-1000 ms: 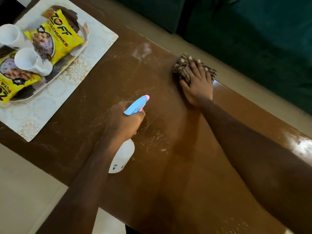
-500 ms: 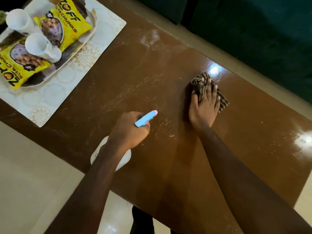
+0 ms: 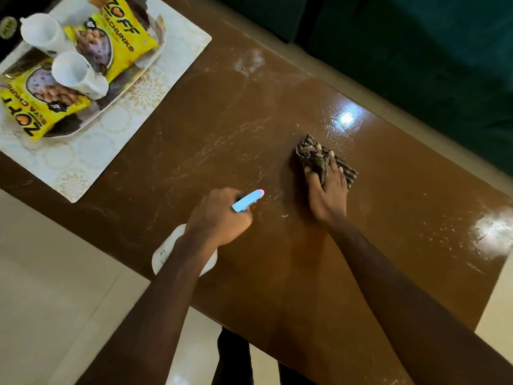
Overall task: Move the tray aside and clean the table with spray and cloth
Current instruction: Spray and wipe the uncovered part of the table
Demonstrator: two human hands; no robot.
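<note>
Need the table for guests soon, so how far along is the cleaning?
Done: the tray sits aside on a mat at the table's far left corner. In hand: the left hand grips the spray bottle while the right hand presses the cloth on the wood. Left: whitish streaks across the middle and droplets near the right end are not yet wiped.

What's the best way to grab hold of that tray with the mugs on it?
Probably grip the tray by its raised rim at two opposite ends, from the sides, kept level: loose mugs and snack packets sit on it.
</note>
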